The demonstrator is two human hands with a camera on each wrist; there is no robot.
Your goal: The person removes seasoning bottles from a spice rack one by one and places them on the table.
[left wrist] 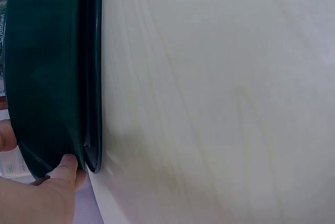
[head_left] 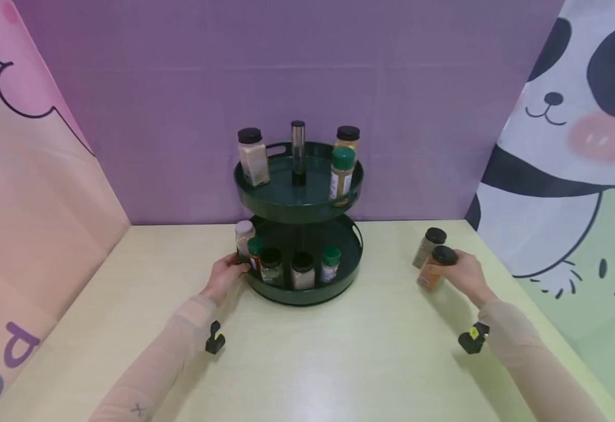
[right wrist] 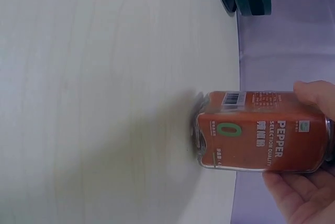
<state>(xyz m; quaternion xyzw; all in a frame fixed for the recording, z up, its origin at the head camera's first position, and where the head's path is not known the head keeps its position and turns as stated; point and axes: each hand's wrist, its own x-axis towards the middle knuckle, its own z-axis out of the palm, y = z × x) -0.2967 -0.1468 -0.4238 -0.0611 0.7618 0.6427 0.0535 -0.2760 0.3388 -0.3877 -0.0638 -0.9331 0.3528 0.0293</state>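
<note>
Toward the right of the head view, my right hand [head_left: 468, 276] grips an orange jar [head_left: 430, 279] just in front of another dark-capped jar [head_left: 423, 255]. Well apart to its left stands the two-tiered rack; my left hand [head_left: 224, 278] is nearer, at the left rim of its lower tray [head_left: 299, 297].

Seen from my left wrist, thumb and fingers [left wrist: 6, 136] clamp that tray's wall.

From my right wrist, the fingers are clamped around the jar's upper part, its long axis upright, base toward the surface [right wrist: 104, 67]; whether it touches, I cannot tell.
</note>
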